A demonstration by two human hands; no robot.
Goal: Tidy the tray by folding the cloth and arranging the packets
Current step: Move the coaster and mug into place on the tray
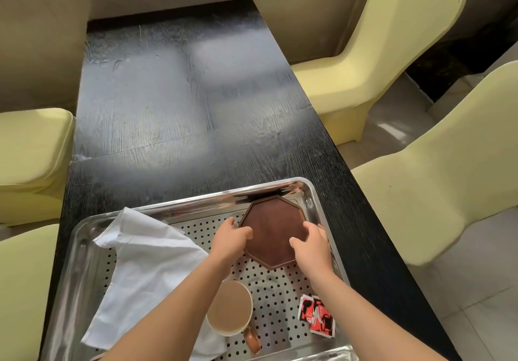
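A steel tray [179, 206] with a perforated floor lies at the near end of a black table. A white cloth [145, 262] sprawls unfolded over its left half. Red, black and white packets [316, 316] lie in a loose overlap at the tray's near right. A brown octagonal plate [272, 231] sits at the far right of the tray. My left hand [231, 238] grips the plate's left edge and my right hand [311, 244] grips its right edge. A cup of milky drink [228, 309] stands between my forearms.
The black table [173, 103] stretches away beyond the tray. Pale yellow chairs stand on both sides, such as the chair at the right [437, 187] and the chair at the left [30, 147]. The tray's right rim lies close to the table's right edge.
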